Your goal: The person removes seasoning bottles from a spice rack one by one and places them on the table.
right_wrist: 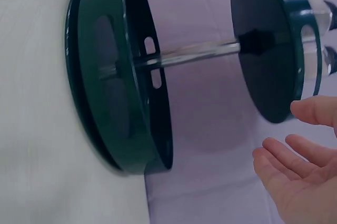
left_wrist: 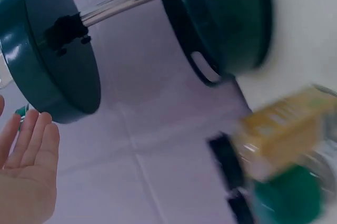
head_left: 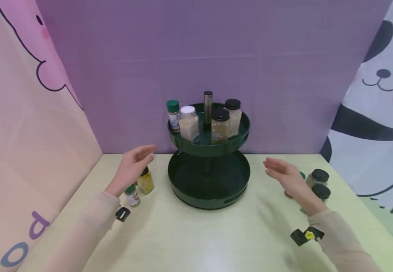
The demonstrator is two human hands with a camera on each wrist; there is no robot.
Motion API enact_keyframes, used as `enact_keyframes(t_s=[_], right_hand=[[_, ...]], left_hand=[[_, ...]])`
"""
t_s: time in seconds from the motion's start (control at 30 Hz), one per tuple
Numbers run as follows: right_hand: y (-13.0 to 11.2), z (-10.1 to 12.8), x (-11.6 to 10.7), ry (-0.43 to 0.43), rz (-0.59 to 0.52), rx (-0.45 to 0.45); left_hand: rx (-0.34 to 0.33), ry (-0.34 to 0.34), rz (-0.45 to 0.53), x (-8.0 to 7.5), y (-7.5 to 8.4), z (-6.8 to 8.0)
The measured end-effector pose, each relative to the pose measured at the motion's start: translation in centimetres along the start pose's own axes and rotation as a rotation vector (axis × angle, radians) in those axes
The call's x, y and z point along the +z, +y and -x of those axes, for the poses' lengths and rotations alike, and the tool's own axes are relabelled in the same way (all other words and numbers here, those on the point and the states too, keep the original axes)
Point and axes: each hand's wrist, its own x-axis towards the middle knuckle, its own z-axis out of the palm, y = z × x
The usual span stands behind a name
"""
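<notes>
Head view: jar (head_left: 220,125) labels illegible; wall letters (head_left: 23,240) "o", "p"

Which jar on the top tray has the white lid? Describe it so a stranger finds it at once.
Start at the dark green two-tier stand in the middle of the table, and look at its top tray, which carries four jars around a metal post. The one wanted is the white-lidded jar at the front left, holding pale powder. Its neighbours have a green lid or black lids.
</notes>
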Motion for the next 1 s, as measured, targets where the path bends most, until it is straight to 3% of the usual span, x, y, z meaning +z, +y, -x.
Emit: enact_keyframes(t_s=[0.23,0.43,0.67,1.0], right_hand=[[-1.3,0.3,0.3,-0.003,-0.002,-0.050],[-1.9,0.1,0.7,-0.004,0.014,-0.071],[-2.6,-0.1,0.7,0.013,0.037,-0.116],[-4.9,-0.8,-0.6,0.018,0.067,-0.140]], left_hand=[[-0.095,0.038,0.130,1.3,1.9,-4.7],[-0.173,0.040,0.294,2.7,2.6,-7.2],[-0.226,0.100,0.389,4.2,3.4,-7.9],[-0.226,0.129,0.436,4.6,3.4,-8.1]])
